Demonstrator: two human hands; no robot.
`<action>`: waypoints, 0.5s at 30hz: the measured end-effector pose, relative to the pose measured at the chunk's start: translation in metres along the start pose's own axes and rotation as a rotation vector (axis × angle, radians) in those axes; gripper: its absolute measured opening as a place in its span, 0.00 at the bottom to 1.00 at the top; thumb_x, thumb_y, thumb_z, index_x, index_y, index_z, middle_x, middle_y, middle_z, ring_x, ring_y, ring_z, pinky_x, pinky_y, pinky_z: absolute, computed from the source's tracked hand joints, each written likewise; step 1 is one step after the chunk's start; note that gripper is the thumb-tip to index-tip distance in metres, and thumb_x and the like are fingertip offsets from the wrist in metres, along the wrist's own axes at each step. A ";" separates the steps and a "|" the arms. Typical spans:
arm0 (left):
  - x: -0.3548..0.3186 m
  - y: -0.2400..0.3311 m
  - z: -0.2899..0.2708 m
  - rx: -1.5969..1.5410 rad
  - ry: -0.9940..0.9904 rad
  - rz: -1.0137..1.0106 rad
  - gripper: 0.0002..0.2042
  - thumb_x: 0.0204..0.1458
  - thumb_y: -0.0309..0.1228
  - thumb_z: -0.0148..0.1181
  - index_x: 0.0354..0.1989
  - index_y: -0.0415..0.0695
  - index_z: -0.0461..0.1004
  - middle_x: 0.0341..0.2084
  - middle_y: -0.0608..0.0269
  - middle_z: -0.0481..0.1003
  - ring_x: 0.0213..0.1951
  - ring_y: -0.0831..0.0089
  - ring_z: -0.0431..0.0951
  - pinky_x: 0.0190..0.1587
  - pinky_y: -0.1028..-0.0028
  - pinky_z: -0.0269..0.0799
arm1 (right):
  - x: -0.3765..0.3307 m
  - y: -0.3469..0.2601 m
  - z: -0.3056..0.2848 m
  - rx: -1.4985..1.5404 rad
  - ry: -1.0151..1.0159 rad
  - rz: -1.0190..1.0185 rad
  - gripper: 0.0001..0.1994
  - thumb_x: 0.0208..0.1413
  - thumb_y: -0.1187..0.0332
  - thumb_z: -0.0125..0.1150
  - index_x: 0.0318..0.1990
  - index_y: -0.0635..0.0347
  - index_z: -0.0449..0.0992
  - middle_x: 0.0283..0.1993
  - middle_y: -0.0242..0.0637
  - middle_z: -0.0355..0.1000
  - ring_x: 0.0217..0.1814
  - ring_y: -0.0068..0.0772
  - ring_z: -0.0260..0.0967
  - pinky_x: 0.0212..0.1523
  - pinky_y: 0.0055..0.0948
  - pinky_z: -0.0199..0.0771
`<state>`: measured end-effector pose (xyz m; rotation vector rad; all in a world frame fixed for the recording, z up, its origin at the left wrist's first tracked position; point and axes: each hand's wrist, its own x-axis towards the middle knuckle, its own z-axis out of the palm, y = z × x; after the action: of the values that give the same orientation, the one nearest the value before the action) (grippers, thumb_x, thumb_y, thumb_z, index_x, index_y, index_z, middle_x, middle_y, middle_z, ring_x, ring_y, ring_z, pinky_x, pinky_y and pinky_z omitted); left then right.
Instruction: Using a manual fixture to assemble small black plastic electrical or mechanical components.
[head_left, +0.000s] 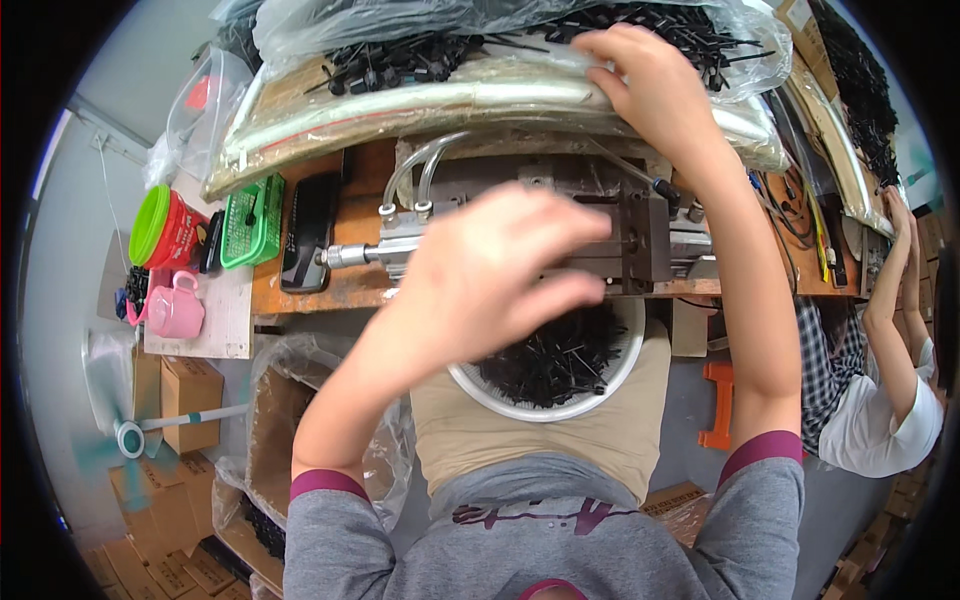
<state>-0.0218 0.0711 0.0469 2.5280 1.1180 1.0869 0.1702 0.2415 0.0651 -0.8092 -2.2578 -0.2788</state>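
Your left hand (495,265) fingers loosely curled, empty, above grey metal press (610,235); right hand (655,85) fingers flat, pinning clear plastic bag of black pins (480,50) steady.

Left hand (490,265) is motion-blurred at frame centre, so whatever is held, and the grip itself, cannot be made out; the metal fixture (620,235) behind it is partly covered. White bowl (600,385) of small black parts is half hidden under the bench edge. Neighbouring person (880,400) is cut off at the right rim.
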 end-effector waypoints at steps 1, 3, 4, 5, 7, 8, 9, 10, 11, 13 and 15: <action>0.014 -0.009 -0.005 -0.022 0.098 -0.001 0.17 0.46 0.31 0.74 0.45 0.42 0.82 0.41 0.58 0.82 0.43 0.61 0.82 0.46 0.68 0.77 | 0.008 0.008 0.006 0.033 -0.091 -0.077 0.07 0.55 0.73 0.62 0.39 0.63 0.81 0.37 0.43 0.76 0.42 0.51 0.74 0.44 0.41 0.75; 0.033 -0.025 -0.015 0.079 0.215 0.012 0.14 0.47 0.29 0.73 0.43 0.41 0.82 0.41 0.58 0.82 0.43 0.62 0.82 0.47 0.68 0.77 | 0.008 0.014 0.006 -0.051 -0.222 -0.101 0.07 0.48 0.73 0.62 0.34 0.62 0.82 0.37 0.42 0.76 0.44 0.48 0.76 0.46 0.41 0.76; 0.037 -0.031 -0.017 0.131 0.249 0.010 0.14 0.47 0.28 0.72 0.43 0.41 0.82 0.40 0.58 0.82 0.42 0.62 0.82 0.47 0.68 0.77 | 0.005 0.022 0.001 -0.094 -0.245 -0.145 0.08 0.49 0.73 0.59 0.34 0.62 0.83 0.37 0.42 0.76 0.44 0.47 0.76 0.46 0.41 0.76; 0.038 -0.033 -0.018 0.177 0.280 0.043 0.13 0.48 0.28 0.72 0.43 0.41 0.82 0.40 0.57 0.82 0.42 0.62 0.82 0.47 0.68 0.77 | 0.003 0.035 0.000 -0.108 -0.227 -0.185 0.09 0.48 0.75 0.60 0.37 0.62 0.83 0.35 0.43 0.75 0.42 0.48 0.76 0.45 0.41 0.76; 0.034 -0.029 -0.012 0.096 0.236 0.051 0.12 0.48 0.28 0.72 0.42 0.41 0.82 0.40 0.57 0.82 0.41 0.62 0.82 0.46 0.67 0.77 | -0.002 0.058 -0.007 -0.153 -0.269 -0.180 0.13 0.46 0.78 0.61 0.41 0.63 0.84 0.35 0.42 0.75 0.42 0.48 0.75 0.45 0.41 0.76; 0.029 -0.024 -0.010 0.058 0.214 0.053 0.12 0.48 0.28 0.71 0.42 0.41 0.82 0.41 0.57 0.82 0.41 0.62 0.82 0.46 0.67 0.78 | -0.002 0.065 -0.007 -0.194 -0.279 -0.176 0.13 0.46 0.79 0.60 0.40 0.62 0.84 0.35 0.42 0.75 0.43 0.47 0.76 0.46 0.41 0.76; 0.023 -0.018 -0.008 -0.023 0.179 0.089 0.10 0.49 0.27 0.71 0.40 0.43 0.82 0.38 0.58 0.82 0.41 0.64 0.82 0.44 0.68 0.78 | -0.002 0.074 -0.009 -0.241 -0.290 -0.170 0.13 0.46 0.79 0.59 0.38 0.61 0.85 0.36 0.41 0.75 0.44 0.46 0.76 0.46 0.40 0.77; 0.016 -0.010 -0.010 -0.209 0.063 0.176 0.07 0.49 0.26 0.70 0.37 0.43 0.83 0.35 0.60 0.83 0.40 0.67 0.83 0.43 0.70 0.78 | -0.001 0.083 -0.010 -0.287 -0.297 -0.163 0.12 0.45 0.79 0.58 0.37 0.60 0.85 0.37 0.41 0.75 0.45 0.45 0.77 0.47 0.40 0.77; 0.003 0.009 -0.014 -0.532 -0.076 0.135 0.03 0.51 0.26 0.69 0.33 0.43 0.83 0.31 0.59 0.82 0.37 0.67 0.83 0.42 0.69 0.78 | 0.000 0.093 -0.012 -0.310 -0.318 -0.133 0.14 0.45 0.80 0.60 0.41 0.62 0.84 0.37 0.41 0.77 0.45 0.48 0.75 0.48 0.41 0.76; -0.036 0.031 -0.001 -1.447 -0.345 0.382 0.10 0.58 0.33 0.67 0.34 0.36 0.80 0.34 0.51 0.79 0.36 0.56 0.80 0.39 0.65 0.76 | 0.016 0.078 -0.012 -0.326 -0.461 -0.023 0.13 0.47 0.78 0.61 0.41 0.60 0.85 0.37 0.40 0.77 0.45 0.46 0.76 0.47 0.40 0.77; -0.072 0.071 0.022 -1.820 -0.500 0.409 0.05 0.52 0.30 0.68 0.32 0.42 0.81 0.36 0.57 0.80 0.38 0.55 0.80 0.42 0.63 0.76 | 0.029 0.048 -0.020 -0.404 -0.527 0.078 0.08 0.51 0.74 0.64 0.38 0.56 0.85 0.39 0.38 0.79 0.44 0.41 0.77 0.45 0.39 0.78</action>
<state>0.0014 -0.0264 0.0207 1.2345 -0.5196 0.7343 0.1950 0.2841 0.0975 -1.3007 -2.6894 -0.5494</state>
